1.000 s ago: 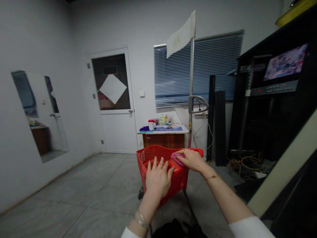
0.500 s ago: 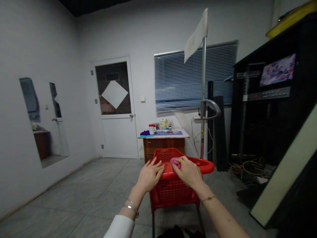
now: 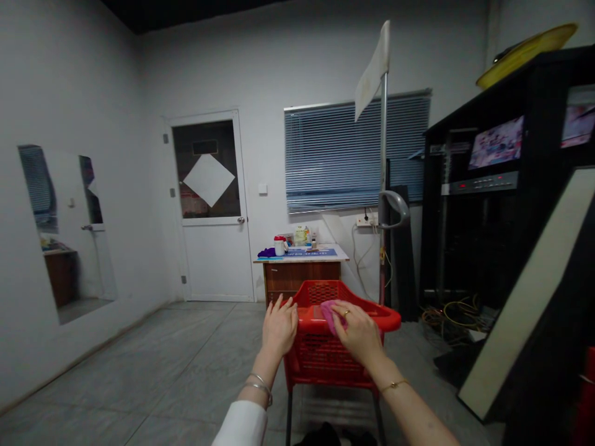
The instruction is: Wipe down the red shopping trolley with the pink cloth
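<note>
A red plastic shopping cart [image 3: 320, 359] stands directly in front of me, its handle bar [image 3: 310, 323] facing me. My left hand [image 3: 279, 325] rests at the handle's left corner with its fingers stretched out. A pink cloth [image 3: 329, 314] is bunched in my right hand [image 3: 357, 328], whose fingers are closed around it. That hand presses the cloth on the handle, right of the middle. Part of the cloth is hidden under the fingers.
Beyond the cart is a wooden desk [image 3: 302, 272] with a red-lidded white jar [image 3: 279, 246] and a purple cloth [image 3: 266, 253]. A metal pole [image 3: 383, 142] rises behind the cart's right side. Right of it are a black rack [image 3: 539, 93], loose cables [image 3: 458, 313] and a leaning pale panel [image 3: 525, 303].
My left hand has shifted left to the handle's corner. My right hand has moved slightly right, and more of the pink cloth shows. The view has turned a little to the right.
</note>
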`<state>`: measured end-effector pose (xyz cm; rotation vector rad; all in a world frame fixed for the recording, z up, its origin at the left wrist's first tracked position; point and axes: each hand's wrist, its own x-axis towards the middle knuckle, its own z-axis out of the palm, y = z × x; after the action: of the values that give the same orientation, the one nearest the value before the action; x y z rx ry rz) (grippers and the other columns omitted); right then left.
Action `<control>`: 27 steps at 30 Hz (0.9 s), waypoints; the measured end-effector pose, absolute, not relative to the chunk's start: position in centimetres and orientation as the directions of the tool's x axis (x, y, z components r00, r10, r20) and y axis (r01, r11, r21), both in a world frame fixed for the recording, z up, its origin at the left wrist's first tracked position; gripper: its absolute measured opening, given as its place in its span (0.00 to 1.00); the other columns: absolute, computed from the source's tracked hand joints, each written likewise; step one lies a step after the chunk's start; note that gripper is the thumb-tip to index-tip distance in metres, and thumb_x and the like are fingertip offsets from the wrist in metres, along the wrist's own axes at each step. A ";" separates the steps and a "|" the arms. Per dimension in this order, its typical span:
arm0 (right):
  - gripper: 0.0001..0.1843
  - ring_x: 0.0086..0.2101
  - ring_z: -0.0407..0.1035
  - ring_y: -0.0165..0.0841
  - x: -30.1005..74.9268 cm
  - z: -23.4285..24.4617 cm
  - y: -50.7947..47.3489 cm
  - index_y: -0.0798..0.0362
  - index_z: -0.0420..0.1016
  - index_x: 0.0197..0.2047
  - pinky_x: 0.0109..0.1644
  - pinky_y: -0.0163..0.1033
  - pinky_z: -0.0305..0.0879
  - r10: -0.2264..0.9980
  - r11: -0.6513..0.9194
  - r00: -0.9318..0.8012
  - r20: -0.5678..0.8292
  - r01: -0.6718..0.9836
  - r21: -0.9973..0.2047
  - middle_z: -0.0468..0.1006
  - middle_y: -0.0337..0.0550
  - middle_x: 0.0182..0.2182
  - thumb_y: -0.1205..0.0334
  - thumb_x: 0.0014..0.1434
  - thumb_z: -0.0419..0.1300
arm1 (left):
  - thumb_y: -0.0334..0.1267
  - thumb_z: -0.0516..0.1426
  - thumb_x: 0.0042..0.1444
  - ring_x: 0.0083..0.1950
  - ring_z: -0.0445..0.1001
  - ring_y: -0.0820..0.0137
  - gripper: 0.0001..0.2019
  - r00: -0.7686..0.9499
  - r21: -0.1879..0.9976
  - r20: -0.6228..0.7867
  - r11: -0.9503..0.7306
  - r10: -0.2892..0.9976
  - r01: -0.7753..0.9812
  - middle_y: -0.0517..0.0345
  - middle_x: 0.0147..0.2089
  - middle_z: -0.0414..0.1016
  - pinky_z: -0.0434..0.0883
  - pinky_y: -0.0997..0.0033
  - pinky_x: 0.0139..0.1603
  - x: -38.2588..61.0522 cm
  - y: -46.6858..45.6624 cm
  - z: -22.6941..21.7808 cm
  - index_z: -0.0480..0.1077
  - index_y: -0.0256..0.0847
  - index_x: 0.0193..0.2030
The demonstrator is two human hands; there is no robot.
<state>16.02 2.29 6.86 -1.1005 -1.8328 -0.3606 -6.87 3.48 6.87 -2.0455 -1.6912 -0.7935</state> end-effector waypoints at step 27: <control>0.16 0.44 0.72 0.31 13.2 9.2 2.6 0.44 0.79 0.46 0.50 0.33 0.63 0.688 0.476 -0.156 0.709 0.834 -0.279 0.78 0.41 0.41 0.56 0.68 0.50 | 0.38 0.41 0.68 0.71 0.58 0.60 0.22 0.126 0.047 0.658 -0.208 0.742 0.977 0.54 0.66 0.67 0.56 0.47 0.70 -4.8 4.2 6.4 0.69 0.42 0.61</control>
<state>13.19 2.58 9.15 -1.2697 -1.9012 -0.2245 -4.77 4.18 6.43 -2.0139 -1.6603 -0.8016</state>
